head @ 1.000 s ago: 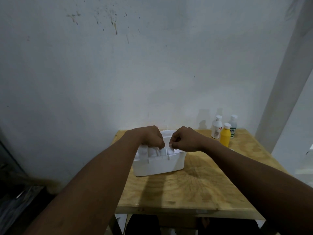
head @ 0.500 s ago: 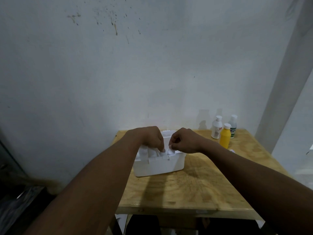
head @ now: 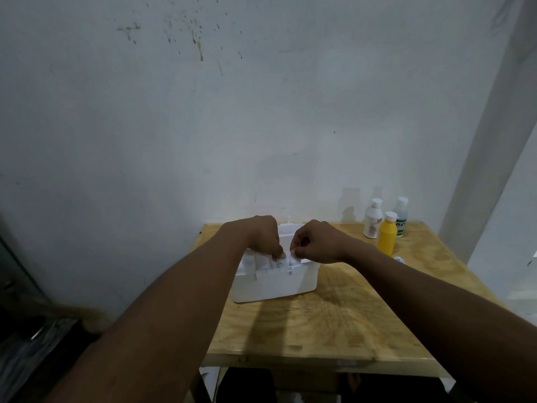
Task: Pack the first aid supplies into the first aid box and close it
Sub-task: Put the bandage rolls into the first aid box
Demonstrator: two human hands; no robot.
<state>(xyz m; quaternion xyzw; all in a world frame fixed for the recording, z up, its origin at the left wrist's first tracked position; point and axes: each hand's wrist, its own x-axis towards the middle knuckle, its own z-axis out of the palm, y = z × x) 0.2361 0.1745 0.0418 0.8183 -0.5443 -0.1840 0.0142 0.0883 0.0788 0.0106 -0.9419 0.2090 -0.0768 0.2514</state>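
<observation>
A white first aid box (head: 276, 283) stands on the wooden table (head: 334, 324), toward its left side near the wall. Both my hands hover over the box's open top. My left hand (head: 263, 235) is curled, its fingertips pinching something small and white at the middle of the box's front rim. My right hand (head: 316, 241) is closed too, pinching a small white piece right beside it. The two sets of fingertips almost touch. What the white piece is I cannot tell. White items fill the inside of the box, partly hidden by my hands.
At the table's back right stand a white bottle (head: 373, 218), a yellow bottle (head: 388, 233) and a clear bottle with a green label (head: 401, 216). A small white object (head: 400, 259) peeks out behind my right forearm. The wall runs just behind the table.
Both hands have dipped slightly toward the box's front rim, and the fingertips have drawn closer together. The box and the bottles have not moved.
</observation>
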